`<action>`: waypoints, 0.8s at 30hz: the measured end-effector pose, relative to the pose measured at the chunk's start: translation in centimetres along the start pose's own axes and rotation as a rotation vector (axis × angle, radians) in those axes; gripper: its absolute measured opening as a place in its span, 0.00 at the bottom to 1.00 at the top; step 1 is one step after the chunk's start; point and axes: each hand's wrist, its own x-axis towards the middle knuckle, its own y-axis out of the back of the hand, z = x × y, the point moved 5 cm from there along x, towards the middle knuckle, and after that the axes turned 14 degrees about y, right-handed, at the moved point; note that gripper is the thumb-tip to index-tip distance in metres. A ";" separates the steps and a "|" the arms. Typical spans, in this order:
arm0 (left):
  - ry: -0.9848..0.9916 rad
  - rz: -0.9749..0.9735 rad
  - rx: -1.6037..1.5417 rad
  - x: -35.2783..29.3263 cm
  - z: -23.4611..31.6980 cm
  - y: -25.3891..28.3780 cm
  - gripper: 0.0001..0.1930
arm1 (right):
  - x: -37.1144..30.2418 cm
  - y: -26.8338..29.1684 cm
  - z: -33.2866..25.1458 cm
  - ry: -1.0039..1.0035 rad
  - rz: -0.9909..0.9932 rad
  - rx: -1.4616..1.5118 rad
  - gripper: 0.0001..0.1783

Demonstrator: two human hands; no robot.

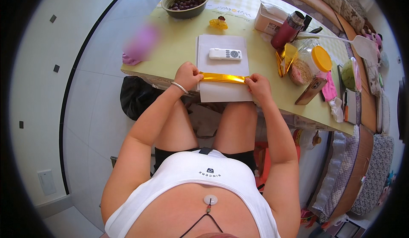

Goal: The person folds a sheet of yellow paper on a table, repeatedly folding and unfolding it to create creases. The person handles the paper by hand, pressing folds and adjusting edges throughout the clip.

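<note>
Between my two hands stretches a flat strip of shiny gold foil paper (pixel 224 77). My left hand (pixel 187 75) pinches its left end, and my right hand (pixel 258 86) pinches the right end. Beneath the strip lies a stack of white paper sheets (pixel 221 94), which reaches past the table's near edge. A white remote control (pixel 225 54) rests on the sheets just beyond the strip. More folded gold paper (pixel 286 60) stands on the table to the right of my right hand.
A basket of dark round fruit (pixel 185 2) sits at the far left, with a small yellow ornament (pixel 219 23) nearer. On the right stand a maroon thermos (pixel 288 30), a yellow-lidded jar (pixel 301 67), a tissue box (pixel 268 20), a tilted phone (pixel 310 91) and a cut melon (pixel 350 75).
</note>
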 end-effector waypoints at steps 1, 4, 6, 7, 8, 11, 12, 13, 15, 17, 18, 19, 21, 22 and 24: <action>-0.006 0.001 -0.003 -0.1 0.2 0.0 0.11 | 0.0 0.0 0.1 -0.002 -0.002 -0.014 0.13; -0.013 0.023 -0.001 -0.4 0.3 0.0 0.11 | -0.1 0.0 -0.6 0.028 -0.002 -0.078 0.13; -0.017 0.036 0.005 -0.5 0.5 0.0 0.11 | 0.0 0.0 -0.7 0.087 0.014 -0.152 0.14; -0.018 0.041 0.009 -0.5 0.6 0.1 0.10 | 0.1 -0.1 -0.6 0.073 0.011 -0.155 0.14; -0.018 0.046 0.013 -0.5 0.7 0.1 0.10 | 0.2 -0.1 -0.6 0.057 0.008 -0.157 0.14; -0.031 0.051 0.016 -0.7 0.9 0.1 0.11 | 0.4 -0.2 -0.4 0.058 0.003 -0.212 0.14; -0.041 0.063 0.015 -0.7 0.9 0.1 0.11 | 0.5 -0.2 -0.3 0.066 0.002 -0.237 0.14; -0.051 0.075 0.014 -0.8 0.9 0.1 0.11 | 0.5 -0.3 -0.4 0.092 0.011 -0.266 0.14; -0.052 0.062 0.042 -0.8 0.9 0.0 0.10 | 0.4 -0.4 -0.8 0.143 0.026 -0.324 0.14; -0.036 0.012 0.100 -0.9 1.1 0.0 0.09 | 0.3 -0.4 -1.1 0.134 0.021 -0.337 0.14; -0.091 0.049 0.130 -1.2 1.7 0.3 0.11 | 0.3 -0.4 -1.2 0.129 0.018 -0.344 0.14; -0.147 0.086 0.160 -1.6 2.4 0.5 0.15 | 0.3 -0.4 -1.2 0.134 0.017 -0.360 0.14; -0.350 0.135 0.310 -2.3 4.2 0.7 0.23 | 0.3 -0.5 -1.4 0.145 0.013 -0.392 0.13; -0.499 0.143 0.431 -2.6 5.2 0.4 0.27 | 0.3 -0.5 -1.5 0.128 0.010 -0.423 0.13; -0.674 0.092 0.632 -2.9 5.7 -0.7 0.32 | 0.3 -0.7 -2.1 0.102 -0.001 -0.480 0.13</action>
